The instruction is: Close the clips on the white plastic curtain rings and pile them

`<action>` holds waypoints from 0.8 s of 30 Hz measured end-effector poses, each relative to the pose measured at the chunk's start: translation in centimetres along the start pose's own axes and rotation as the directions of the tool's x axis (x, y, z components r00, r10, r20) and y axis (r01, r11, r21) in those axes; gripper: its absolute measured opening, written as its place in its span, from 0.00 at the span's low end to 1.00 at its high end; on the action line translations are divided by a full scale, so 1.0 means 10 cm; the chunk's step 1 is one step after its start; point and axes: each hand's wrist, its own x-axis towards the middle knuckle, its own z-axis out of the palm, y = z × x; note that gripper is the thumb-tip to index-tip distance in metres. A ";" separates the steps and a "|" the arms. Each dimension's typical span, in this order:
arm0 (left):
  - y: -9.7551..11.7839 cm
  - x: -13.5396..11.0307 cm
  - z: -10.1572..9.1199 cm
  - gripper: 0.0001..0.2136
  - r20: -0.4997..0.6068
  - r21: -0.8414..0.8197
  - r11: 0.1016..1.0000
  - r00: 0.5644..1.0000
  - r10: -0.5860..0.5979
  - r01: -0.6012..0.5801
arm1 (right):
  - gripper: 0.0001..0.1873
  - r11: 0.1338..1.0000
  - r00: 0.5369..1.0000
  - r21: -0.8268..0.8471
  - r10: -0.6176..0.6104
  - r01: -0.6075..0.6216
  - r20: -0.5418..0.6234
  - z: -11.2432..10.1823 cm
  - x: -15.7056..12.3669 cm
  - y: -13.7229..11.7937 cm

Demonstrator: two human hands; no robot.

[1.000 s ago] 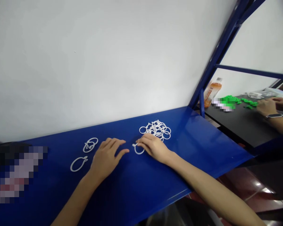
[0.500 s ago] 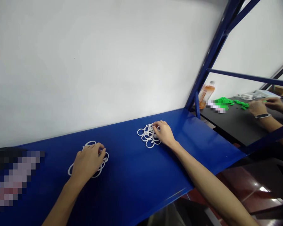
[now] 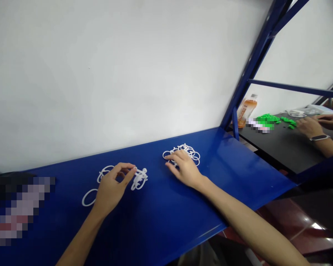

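Note:
My left hand [image 3: 111, 188] rests on the blue shelf [image 3: 161, 207], its thumb and forefinger pinched on a white plastic ring [image 3: 139, 179]. Two more white rings lie by it, one behind the hand [image 3: 103, 173] and one at its left [image 3: 86, 198]. My right hand [image 3: 184, 168] lies flat with fingers spread on the near edge of a pile of several white rings [image 3: 187, 152].
A white wall rises behind the shelf. A blue upright post [image 3: 249, 70] stands at the right. Beyond it is a black table [image 3: 283, 144] with an orange bottle [image 3: 246, 109], green pieces [image 3: 269, 119] and another person's hands [image 3: 313, 125].
My left hand, which lay on the rings at the left, has lifted one ring and drawn it to the right. My right hand has slid from the pile's far side to its near edge.

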 end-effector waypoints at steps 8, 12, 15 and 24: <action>0.03 -0.12 0.23 0.16 0.094 -0.145 0.986 0.991 0.096 -0.082 | 0.13 0.971 0.981 0.234 -0.081 0.037 0.179 0.17 -0.08 -0.31; 0.01 -0.17 0.34 0.18 0.091 0.003 0.977 0.973 0.211 -0.213 | 0.12 0.961 0.988 0.276 -0.014 -0.029 0.154 0.20 -0.09 -0.24; -0.06 -0.19 0.44 0.22 0.144 0.150 0.916 0.925 0.351 -0.371 | 0.13 0.957 0.988 0.284 0.014 -0.058 0.155 0.21 -0.09 -0.22; -0.16 -0.09 0.38 0.11 0.132 0.203 0.893 0.915 0.382 -0.402 | 0.12 0.974 0.981 0.201 0.064 -0.101 0.185 0.22 -0.09 -0.18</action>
